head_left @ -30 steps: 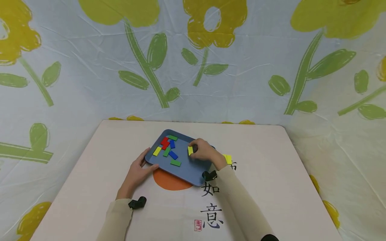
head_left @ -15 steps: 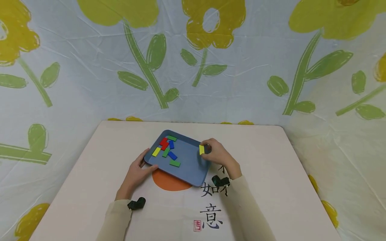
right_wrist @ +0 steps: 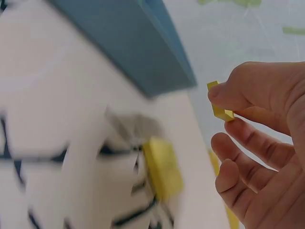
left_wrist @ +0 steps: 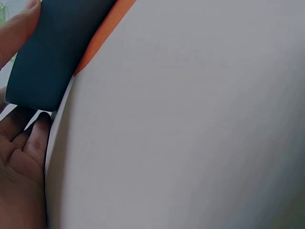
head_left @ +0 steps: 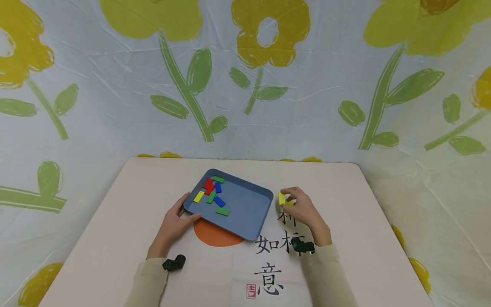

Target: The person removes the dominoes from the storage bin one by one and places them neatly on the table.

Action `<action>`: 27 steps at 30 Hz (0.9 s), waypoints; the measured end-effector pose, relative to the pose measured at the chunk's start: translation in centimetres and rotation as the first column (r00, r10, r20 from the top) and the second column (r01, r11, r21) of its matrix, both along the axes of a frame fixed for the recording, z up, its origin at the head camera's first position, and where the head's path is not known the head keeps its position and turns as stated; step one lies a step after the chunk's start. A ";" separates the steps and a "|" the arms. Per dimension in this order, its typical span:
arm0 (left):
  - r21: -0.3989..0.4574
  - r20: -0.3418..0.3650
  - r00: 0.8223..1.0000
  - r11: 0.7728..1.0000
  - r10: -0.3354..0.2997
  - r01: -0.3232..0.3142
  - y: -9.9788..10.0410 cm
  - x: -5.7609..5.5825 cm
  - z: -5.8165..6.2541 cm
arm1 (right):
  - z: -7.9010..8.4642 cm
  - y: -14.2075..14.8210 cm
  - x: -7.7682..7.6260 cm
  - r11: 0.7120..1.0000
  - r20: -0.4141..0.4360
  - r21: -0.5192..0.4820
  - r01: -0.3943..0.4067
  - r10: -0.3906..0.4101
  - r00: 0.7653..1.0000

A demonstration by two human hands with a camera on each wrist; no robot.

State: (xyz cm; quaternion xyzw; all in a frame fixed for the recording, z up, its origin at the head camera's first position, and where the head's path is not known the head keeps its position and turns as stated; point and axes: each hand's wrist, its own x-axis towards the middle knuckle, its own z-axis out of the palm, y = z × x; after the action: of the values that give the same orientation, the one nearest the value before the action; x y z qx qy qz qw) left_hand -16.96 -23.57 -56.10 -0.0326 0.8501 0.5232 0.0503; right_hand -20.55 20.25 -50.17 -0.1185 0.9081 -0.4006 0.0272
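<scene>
Facing creased sheeting (head_left: 299,123), my right hand (head_left: 304,209) grips a rectangular yellow block (head_left: 281,198), my left hand (head_left: 174,221) a round-cornered tray (head_left: 245,213).

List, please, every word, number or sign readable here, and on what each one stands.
"如": black character on the pale table surface.
"意": black character below it, same surface.
Upper black character, same surface: partly covered by the right hand, not surely readable.
Lower black character, right of "如": partly covered by the black wrist device, not surely readable.
Red seal mark beside "意": too small to read.
Blue tray, coloured blocks: no text seen.
</scene>
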 end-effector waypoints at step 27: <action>-0.025 -0.005 1.000 1.000 0.002 -0.002 0.0 0.0 0.0 | -3.2 3.9 0.6 0.987 0.091 0.114 0.111 -0.122 0.988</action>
State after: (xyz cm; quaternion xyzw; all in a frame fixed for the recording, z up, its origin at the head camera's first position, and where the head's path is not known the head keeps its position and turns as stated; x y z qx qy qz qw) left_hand -16.93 -23.59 -56.07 -0.0330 0.8566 0.5127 0.0473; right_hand -19.98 24.16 -53.35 -0.0438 0.9315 -0.3570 0.0548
